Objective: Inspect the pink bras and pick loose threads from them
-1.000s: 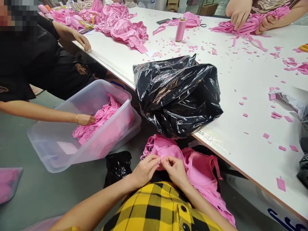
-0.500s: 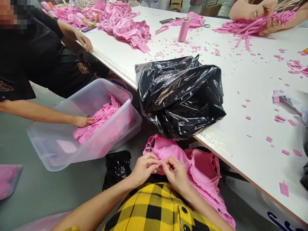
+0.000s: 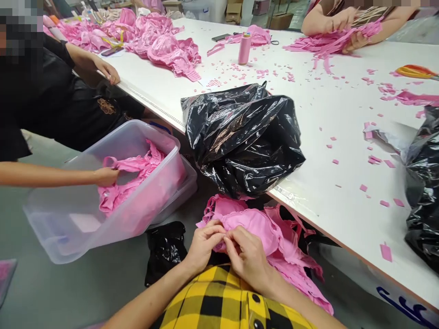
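A pink bra (image 3: 255,228) lies over my lap at the table's edge, its cups and straps bunched with more pink fabric hanging to the right. My left hand (image 3: 207,242) pinches the bra's near edge between thumb and fingers. Close against it, my right hand (image 3: 247,253) pinches the same edge, the fingertips of both hands almost touching. The exact bit of fabric between the fingertips is too small to make out. Just beyond the bra, a black plastic bag (image 3: 243,141) rests on the table corner.
At left, a co-worker's hand (image 3: 107,176) holds pink fabric in a translucent tub (image 3: 61,237). Pink bras (image 3: 168,50), a thread cone (image 3: 244,49) and fabric scraps lie on the white table (image 3: 308,196). Across it, another person handles pink strips (image 3: 329,43). Another black bag (image 3: 423,192) stands right.
The view has shifted slightly to the right. Both my hands keep pinching the bra's edge, whose right cup has folded over. The co-worker at left has lifted a pink strap in the tub.
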Available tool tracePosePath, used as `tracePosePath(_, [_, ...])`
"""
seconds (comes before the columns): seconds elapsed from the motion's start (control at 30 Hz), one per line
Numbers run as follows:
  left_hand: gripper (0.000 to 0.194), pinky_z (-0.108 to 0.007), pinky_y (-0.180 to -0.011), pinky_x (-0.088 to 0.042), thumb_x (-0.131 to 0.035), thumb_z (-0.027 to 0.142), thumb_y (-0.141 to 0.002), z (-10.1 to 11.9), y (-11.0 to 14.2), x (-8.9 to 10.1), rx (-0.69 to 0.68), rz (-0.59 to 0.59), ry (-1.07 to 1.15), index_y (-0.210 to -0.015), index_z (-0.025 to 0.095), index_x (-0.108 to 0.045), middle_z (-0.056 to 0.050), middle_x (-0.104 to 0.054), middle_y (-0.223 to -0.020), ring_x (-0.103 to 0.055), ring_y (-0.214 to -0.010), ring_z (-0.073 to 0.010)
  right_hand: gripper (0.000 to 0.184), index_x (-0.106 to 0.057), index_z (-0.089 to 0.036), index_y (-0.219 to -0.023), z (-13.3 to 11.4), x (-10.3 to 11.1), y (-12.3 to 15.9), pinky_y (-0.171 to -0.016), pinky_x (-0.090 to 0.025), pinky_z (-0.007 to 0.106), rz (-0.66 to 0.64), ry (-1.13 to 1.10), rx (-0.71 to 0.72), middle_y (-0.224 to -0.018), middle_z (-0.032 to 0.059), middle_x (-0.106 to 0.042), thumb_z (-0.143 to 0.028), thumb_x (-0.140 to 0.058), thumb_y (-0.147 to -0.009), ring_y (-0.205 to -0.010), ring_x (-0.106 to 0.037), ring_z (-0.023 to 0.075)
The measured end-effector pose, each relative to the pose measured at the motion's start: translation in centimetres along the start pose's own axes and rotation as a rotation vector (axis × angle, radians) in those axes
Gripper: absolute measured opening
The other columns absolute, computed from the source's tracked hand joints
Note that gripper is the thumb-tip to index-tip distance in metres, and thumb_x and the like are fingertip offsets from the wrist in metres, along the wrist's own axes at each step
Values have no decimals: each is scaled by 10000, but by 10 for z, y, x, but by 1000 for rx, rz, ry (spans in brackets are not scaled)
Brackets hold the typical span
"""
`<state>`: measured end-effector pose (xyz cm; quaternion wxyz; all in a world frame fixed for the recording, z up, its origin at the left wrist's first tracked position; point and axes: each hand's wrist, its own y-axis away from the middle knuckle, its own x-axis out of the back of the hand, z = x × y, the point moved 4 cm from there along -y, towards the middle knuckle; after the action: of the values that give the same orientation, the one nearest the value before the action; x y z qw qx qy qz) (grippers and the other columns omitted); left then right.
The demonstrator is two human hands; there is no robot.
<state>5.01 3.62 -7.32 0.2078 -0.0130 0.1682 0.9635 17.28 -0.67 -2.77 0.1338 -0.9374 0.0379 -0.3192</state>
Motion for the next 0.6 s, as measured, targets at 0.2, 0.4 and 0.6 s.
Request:
tracePosePath(0.2, [183,-200,-576,-410,-647,317,-699,-12,4,-8,136,-19,36,-682,135,-636,-6,-568,-632,-492,-591,-110,222,-526,-180,-651,5,-9,5,-491,-358,236,-130,15,-65,-599,6,-531,-171,-452,-861,-529,-483,120])
tracePosePath(0.4, [195,-196,-532,-359,-657,320,-664,-13,-4,3,107,65,-47,-622,134,-617,11,-529,-571,-443,-542,-100,288,-538,-181,-1129,46,39,7,-766,-487,367,-27,73,-137,-1014,119,-627,-271,-504,-857,-911,-585,226])
tracePosePath(0.6, [152,-189,-507,-330,-650,280,-667,-11,-7,16,115,-98,-109,-618,136,-648,10,-535,-548,-430,-511,-92,206,-641,-171,-914,80,51,27,-680,-496,326,-306,-29,-348,-814,67,-676,-290,-494,-832,-735,-629,208])
